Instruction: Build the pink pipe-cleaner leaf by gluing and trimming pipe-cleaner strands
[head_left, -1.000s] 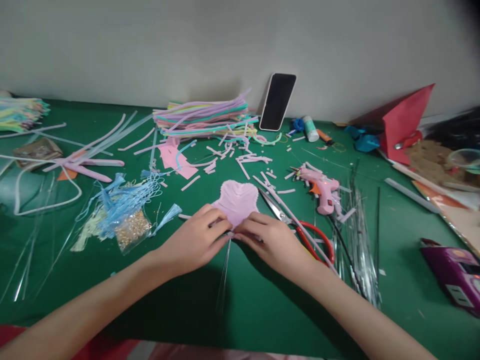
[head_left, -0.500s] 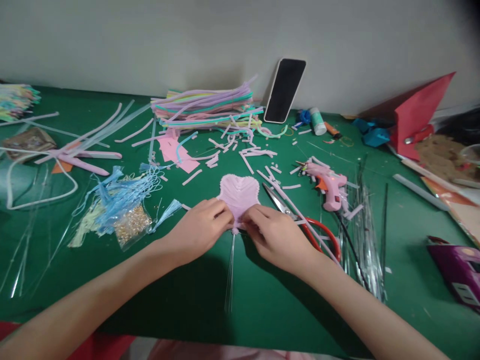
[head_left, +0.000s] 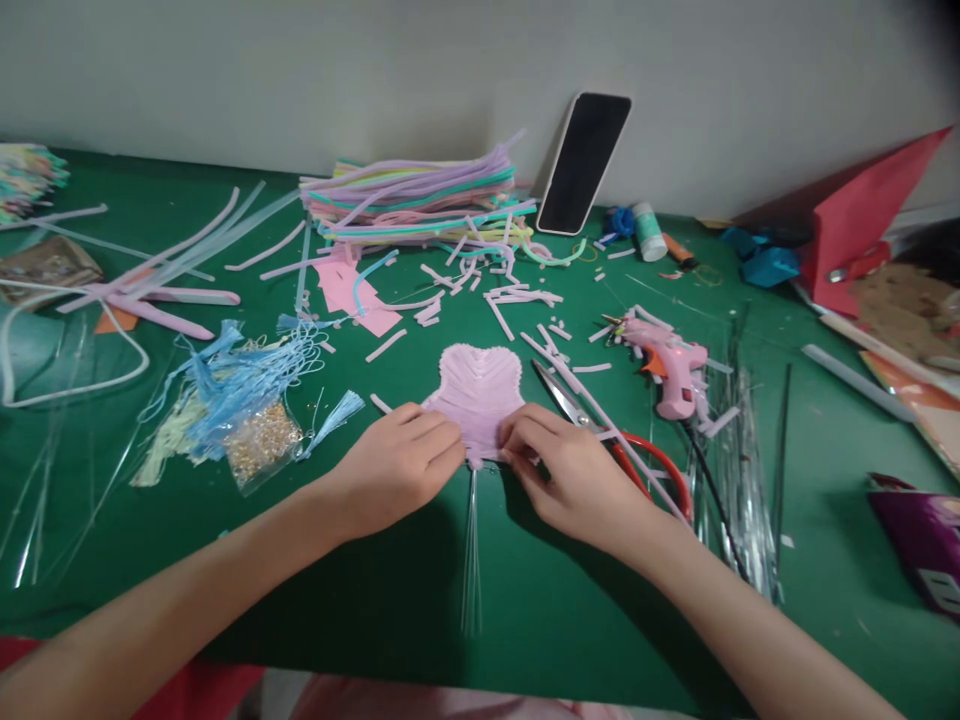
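A pale lilac shape made of pipe cleaners, with a notched top and ridged surface, lies on the green table between my hands. Thin clear strands trail from its lower end towards me. My left hand grips its lower left edge with fingers closed; the fingertips are partly hidden. On the lower right edge, my right hand pinches with thumb and fingers. Just beyond the right hand lie scissors with red handles, a long lilac pipe cleaner across them.
A pink glue gun lies to the right, by shiny strips. Blue tassels and a bag of gold beads are at left. Behind are a pipe cleaner bundle, lilac offcuts and a phone leaning on the wall.
My hands have moved apart along the lower edge, the right one outward to the right. More of the lilac shape shows between them. The view has shifted slightly.
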